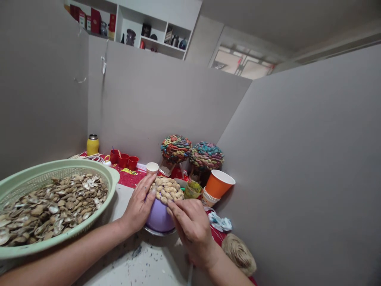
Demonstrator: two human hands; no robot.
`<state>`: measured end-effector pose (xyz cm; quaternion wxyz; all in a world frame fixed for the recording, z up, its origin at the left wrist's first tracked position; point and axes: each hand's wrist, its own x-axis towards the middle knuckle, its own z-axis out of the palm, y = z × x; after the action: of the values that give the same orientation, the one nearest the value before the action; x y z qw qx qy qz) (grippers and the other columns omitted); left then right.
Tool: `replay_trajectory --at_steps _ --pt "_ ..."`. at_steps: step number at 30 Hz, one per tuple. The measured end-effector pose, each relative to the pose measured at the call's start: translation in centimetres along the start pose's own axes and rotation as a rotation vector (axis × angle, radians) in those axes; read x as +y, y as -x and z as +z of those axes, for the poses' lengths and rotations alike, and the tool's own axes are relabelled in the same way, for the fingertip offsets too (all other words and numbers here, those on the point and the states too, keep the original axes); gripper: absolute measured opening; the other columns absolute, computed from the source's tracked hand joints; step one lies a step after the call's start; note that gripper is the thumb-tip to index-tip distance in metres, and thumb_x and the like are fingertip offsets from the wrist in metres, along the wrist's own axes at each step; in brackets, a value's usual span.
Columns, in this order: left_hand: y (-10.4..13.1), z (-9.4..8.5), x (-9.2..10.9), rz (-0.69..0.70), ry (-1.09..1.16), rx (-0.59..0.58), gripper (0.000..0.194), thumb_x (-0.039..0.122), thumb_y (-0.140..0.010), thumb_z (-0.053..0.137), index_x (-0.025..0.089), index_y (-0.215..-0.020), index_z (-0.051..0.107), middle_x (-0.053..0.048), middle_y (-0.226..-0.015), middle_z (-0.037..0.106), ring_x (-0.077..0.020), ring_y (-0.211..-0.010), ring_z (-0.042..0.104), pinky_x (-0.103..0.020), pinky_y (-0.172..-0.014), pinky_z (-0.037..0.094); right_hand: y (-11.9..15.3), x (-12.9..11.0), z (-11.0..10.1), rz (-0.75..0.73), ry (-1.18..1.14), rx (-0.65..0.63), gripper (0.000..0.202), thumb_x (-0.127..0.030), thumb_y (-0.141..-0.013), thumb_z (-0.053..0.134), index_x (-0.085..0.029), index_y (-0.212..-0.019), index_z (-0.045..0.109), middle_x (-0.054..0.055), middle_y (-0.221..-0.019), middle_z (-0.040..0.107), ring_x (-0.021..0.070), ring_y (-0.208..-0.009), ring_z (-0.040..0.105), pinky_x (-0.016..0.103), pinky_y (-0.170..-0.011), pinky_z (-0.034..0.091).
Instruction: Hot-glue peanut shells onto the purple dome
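Observation:
A smooth purple rounded form (160, 217), which looks like a balloon, sits in front of me in a dish with a shiny rim (159, 232). Peanut shells (166, 188) cover its top in a close layer. My left hand (139, 204) lies along its left side, fingers stretched out against the shells and the purple surface. At the lower right edge of the layer, my right hand (192, 228) has thumb and forefinger pinched on a peanut shell, mostly hidden by the fingertips. A green basket (111, 174) of loose shells stands to the left.
Behind are red cups (123, 160), a white paper cup (152, 167), a yellow bottle (93, 145) and two colourful shell-covered domes (176, 148). An orange paper bucket (218, 184), a stained cloth (220, 222) and a twine ball (239, 254) lie right. Grey panels (160, 95) enclose the table.

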<state>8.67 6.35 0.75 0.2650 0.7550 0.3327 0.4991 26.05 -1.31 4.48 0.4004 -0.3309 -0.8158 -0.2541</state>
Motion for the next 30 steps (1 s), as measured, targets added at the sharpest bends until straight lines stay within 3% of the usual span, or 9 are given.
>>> replay_trajectory --at_steps 5,8,12,15,17,20,22,25,30 --pt "0.3 -0.6 1.3 0.027 0.006 0.111 0.052 0.04 -0.101 0.029 0.025 -0.151 0.026 -0.008 -0.159 0.027 -0.0212 -0.147 0.021 -0.049 -0.121 0.016 1.2 -2.2 -3.3 0.139 -0.021 0.047 0.012 -0.008 -0.096 0.049 -0.017 -0.093 0.057 0.006 -0.08 0.059 0.02 -0.072 0.052 0.034 -0.067 0.039" --pt "1.6 -1.2 3.7 0.191 0.035 0.177 0.05 0.038 -0.101 0.029 0.031 -0.151 0.023 -0.006 -0.159 0.026 -0.023 -0.147 0.02 -0.051 -0.12 0.017 2.8 -4.1 -4.7 0.273 -0.001 0.105 0.024 -0.008 -0.097 0.044 -0.02 -0.076 0.045 0.0 -0.069 0.048 0.0169 -0.063 0.045 0.031 -0.062 0.035" --pt "4.3 -2.2 7.7 0.496 0.112 0.057 0.05 0.043 -0.1 0.031 0.034 -0.15 0.025 -0.006 -0.157 0.028 -0.0289 -0.145 0.025 -0.053 -0.118 0.022 5.5 -5.8 -5.7 0.388 0.053 0.117 0.033 -0.013 -0.1 0.039 -0.021 -0.069 0.038 -0.003 -0.064 0.04 0.015 -0.058 0.041 0.029 -0.059 0.033" --pt "5.9 -2.6 9.1 0.554 0.173 -0.034 0.049 0.041 -0.1 0.032 0.032 -0.148 0.029 -0.009 -0.151 0.038 -0.0298 -0.142 0.032 -0.052 -0.116 0.026 7.6 -5.7 -6.3 0.489 0.138 0.032 0.036 -0.022 -0.103 0.039 -0.022 -0.067 0.038 -0.003 -0.063 0.04 0.0154 -0.057 0.042 0.029 -0.058 0.032" --pt "6.8 -2.8 9.0 0.529 0.198 -0.083 0.047 0.036 -0.1 0.036 0.03 -0.147 0.032 -0.01 -0.146 0.046 -0.0278 -0.134 0.044 -0.048 -0.112 0.035 9.0 -5.2 -6.6 0.563 0.191 -0.093 0.035 -0.026 -0.103 0.04 -0.021 -0.069 0.044 -0.001 -0.066 0.047 0.0162 -0.061 0.047 0.029 -0.059 0.035" --pt "8.3 -3.0 7.9 0.428 0.202 -0.204 0.046 0.029 -0.098 0.042 0.026 -0.144 0.035 -0.012 -0.131 0.059 -0.02 -0.106 0.063 -0.037 -0.096 0.05 10.4 -4.5 -6.4 0.641 0.253 -0.317 0.012 -0.026 -0.098 0.053 -0.015 -0.098 0.058 0.006 -0.094 0.06 0.0223 -0.088 0.058 0.035 -0.076 0.045" --pt "9.6 -2.9 7.0 0.35 0.157 -0.307 0.045 0.026 -0.096 0.046 0.022 -0.14 0.041 -0.01 -0.114 0.067 -0.0153 -0.085 0.066 -0.03 -0.082 0.055 10.9 -4.2 -5.8 0.672 0.291 -0.451 0.021 -0.023 -0.093 0.06 -0.014 -0.112 0.058 0.009 -0.109 0.059 0.0258 -0.101 0.057 0.041 -0.085 0.046" --pt "11.7 -2.6 5.7 0.332 0.038 -0.483 0.037 0.024 -0.09 0.049 0.019 -0.126 0.056 -0.007 -0.099 0.073 -0.0138 -0.072 0.065 -0.026 -0.071 0.055 10.9 -3.8 -4.5 0.688 0.339 -0.614 0.04 -0.015 -0.086 0.065 -0.013 -0.125 0.055 0.009 -0.109 0.062 0.028 -0.101 0.058 0.045 -0.087 0.045" --pt "13.1 -1.5 4.3 0.371 -0.024 -0.529 0.037 0.016 -0.078 0.052 0.016 -0.112 0.065 -0.007 -0.091 0.075 -0.0151 -0.068 0.065 -0.025 -0.07 0.053 10.7 -2.4 -3.0 0.659 0.349 -0.734 0.065 0.0 -0.074 0.058 -0.002 -0.138 0.047 0.019 -0.101 0.066 0.0347 -0.097 0.058 0.042 -0.081 0.043"
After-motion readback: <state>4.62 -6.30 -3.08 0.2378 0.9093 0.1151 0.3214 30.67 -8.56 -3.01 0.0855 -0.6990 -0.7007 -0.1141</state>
